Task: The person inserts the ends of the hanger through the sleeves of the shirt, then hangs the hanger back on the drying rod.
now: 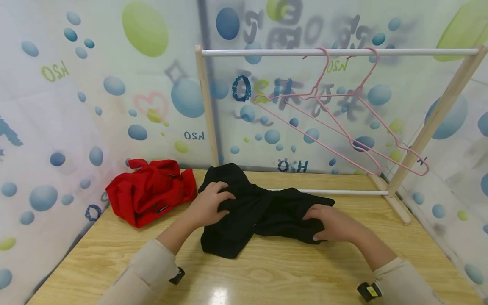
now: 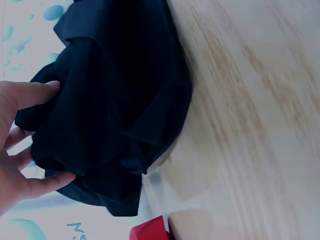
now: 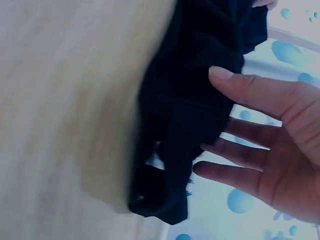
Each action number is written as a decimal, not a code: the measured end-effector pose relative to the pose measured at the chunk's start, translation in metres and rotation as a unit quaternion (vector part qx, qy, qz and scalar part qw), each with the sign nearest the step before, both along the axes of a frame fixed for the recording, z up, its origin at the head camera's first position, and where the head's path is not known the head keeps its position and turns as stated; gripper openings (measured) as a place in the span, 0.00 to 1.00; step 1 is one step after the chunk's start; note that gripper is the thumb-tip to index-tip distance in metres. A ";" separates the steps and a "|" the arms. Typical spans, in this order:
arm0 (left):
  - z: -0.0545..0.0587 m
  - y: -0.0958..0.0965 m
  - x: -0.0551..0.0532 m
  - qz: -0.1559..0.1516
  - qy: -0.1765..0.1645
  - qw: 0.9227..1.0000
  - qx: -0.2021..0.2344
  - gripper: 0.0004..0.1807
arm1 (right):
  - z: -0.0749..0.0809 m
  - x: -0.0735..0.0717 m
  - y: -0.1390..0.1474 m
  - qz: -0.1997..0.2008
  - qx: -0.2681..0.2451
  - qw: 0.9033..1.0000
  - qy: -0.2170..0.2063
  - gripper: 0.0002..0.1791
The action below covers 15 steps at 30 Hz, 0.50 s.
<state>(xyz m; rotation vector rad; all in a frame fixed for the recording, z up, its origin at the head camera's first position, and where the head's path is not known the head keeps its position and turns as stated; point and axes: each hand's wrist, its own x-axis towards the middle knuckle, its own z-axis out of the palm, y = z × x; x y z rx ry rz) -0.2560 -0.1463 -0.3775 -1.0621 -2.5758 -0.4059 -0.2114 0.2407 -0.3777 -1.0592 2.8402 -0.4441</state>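
Observation:
A crumpled black garment (image 1: pixel 263 207) lies on the table, its exact kind hidden by the folds. At its left part is my left hand (image 1: pixel 213 205), fingers spread over the fabric. In the left wrist view, the thumb and fingers of that hand (image 2: pixel 22 145) touch the black cloth (image 2: pixel 110 100) without closing on it. My right hand (image 1: pixel 333 224) is at the garment's right end. In the right wrist view, the thumb of this hand (image 3: pixel 280 145) lies against the dark cloth (image 3: pixel 195 90), while the other fingers stand apart, loosely extended beside it.
A bunched red garment (image 1: pixel 152 192) lies left of the black one on the wooden table (image 1: pixel 289 271). Behind stands a rack with a white rail (image 1: pixel 259 53) and wooden posts (image 1: pixel 209 110). Two pink hangers (image 1: pixel 316 91) hang from the rail. Patterned sheeting (image 1: pixel 95 140) encloses the table.

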 end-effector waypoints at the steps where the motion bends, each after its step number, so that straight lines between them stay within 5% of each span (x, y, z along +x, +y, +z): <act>1: 0.001 -0.001 0.002 0.003 0.004 1.000 0.000 0.19 | 0.003 0.000 0.001 0.002 -0.003 1.000 -0.005 0.24; 15: 0.011 0.012 0.043 -0.004 0.035 0.999 0.039 0.18 | 0.030 -0.016 -0.004 0.008 -0.001 0.998 0.062 0.16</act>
